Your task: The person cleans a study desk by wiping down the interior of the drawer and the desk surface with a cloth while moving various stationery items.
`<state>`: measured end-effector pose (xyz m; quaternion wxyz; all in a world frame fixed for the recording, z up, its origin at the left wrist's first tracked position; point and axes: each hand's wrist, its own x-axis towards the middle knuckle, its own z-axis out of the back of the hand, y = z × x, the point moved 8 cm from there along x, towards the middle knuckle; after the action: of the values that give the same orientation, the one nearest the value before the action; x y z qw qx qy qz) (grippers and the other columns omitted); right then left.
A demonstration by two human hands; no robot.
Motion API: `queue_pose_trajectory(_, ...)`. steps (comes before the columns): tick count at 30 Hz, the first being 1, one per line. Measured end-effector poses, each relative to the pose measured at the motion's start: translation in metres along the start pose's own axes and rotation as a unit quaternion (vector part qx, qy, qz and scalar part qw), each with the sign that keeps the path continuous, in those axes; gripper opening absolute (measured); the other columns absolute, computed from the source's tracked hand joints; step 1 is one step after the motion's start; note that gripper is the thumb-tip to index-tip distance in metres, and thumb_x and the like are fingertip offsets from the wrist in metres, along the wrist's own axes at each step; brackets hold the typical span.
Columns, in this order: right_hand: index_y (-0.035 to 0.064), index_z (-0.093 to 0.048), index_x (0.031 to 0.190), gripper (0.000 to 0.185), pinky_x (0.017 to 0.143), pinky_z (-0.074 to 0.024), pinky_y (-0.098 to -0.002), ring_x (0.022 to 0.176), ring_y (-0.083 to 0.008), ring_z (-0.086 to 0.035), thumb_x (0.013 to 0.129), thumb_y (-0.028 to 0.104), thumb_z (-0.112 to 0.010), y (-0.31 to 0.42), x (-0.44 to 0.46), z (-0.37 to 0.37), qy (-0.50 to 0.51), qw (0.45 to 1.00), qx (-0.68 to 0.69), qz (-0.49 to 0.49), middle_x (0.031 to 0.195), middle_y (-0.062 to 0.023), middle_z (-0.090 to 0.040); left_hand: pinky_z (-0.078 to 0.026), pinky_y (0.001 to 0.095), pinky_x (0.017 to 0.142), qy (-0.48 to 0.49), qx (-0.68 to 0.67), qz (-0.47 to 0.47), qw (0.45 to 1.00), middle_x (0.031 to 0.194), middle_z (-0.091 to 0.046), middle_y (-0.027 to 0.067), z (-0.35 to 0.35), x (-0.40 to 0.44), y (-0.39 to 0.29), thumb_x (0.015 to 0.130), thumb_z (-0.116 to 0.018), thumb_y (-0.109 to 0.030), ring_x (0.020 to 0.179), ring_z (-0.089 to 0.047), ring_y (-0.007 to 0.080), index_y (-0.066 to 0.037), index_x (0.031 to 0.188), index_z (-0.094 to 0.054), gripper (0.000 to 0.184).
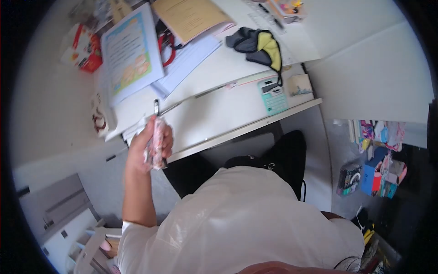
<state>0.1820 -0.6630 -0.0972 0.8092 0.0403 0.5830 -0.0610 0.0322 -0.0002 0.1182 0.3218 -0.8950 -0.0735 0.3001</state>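
My left hand is closed around a slim pink-and-white patterned thing, whose kind I cannot make out. A narrow black-and-silver tip sticks out above the fingers. This hand is at the left end of a white drawer or pull-out shelf under the desktop. Just beyond the fingers lies a thin grey stick-like thing. A mint-green calculator rests at the right end of the drawer or shelf. My right hand is out of view.
On the desktop are a printed sheet with a coloured border, a tan booklet, white papers and a grey-and-yellow cloth item. A red-and-white packet is at far left. Boxes and books stand at right.
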Motion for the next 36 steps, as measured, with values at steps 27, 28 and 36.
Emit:
queue_pose_trajectory(27, 0.0017, -0.060, 0.106, 0.027, 0.079, -0.0502, -0.0394, 0.090, -0.0288, -0.063, 0.086, 0.016, -0.069, 0.499, -0.241, 0.152, -0.349, 0.625, -0.084, 0.693, 0.105, -0.0144, -0.064, -0.042, 0.0264, 0.049, -0.087, -0.089, -0.279, 0.952, 0.070, -0.046, 0.0011, 0.134, -0.150, 0.056, 0.095, -0.062, -0.034, 0.058, -0.049, 0.0135, -0.010, 0.089, -0.052, 0.028)
queue_pose_trajectory(28, 0.0027, -0.058, 0.113, 0.035, 0.084, -0.0497, -0.0408, 0.097, -0.0307, -0.061, 0.084, 0.018, -0.071, 0.522, -0.258, 0.152, -0.417, 0.532, -0.129, 0.725, 0.112, -0.0156, -0.061, -0.042, 0.0263, 0.049, -0.101, -0.089, -0.278, 0.951, 0.069, -0.046, 0.0011, 0.132, -0.149, 0.055, 0.095, -0.062, -0.034, 0.058, -0.049, 0.0135, -0.010, 0.089, -0.052, 0.027)
queue_pose_trajectory(36, 0.0067, -0.059, 0.124, 0.049, 0.088, -0.0521, -0.0460, 0.101, -0.0401, -0.062, 0.076, 0.011, -0.071, 0.620, -0.207, 0.174, -0.486, 0.552, -0.203, 0.646, 0.118, -0.0206, -0.052, -0.046, 0.0250, 0.051, -0.324, 0.093, -0.268, 0.902, 0.083, -0.061, 0.0049, 0.152, -0.174, 0.052, 0.094, -0.062, -0.036, 0.060, -0.054, 0.0105, -0.011, 0.097, -0.056, 0.026)
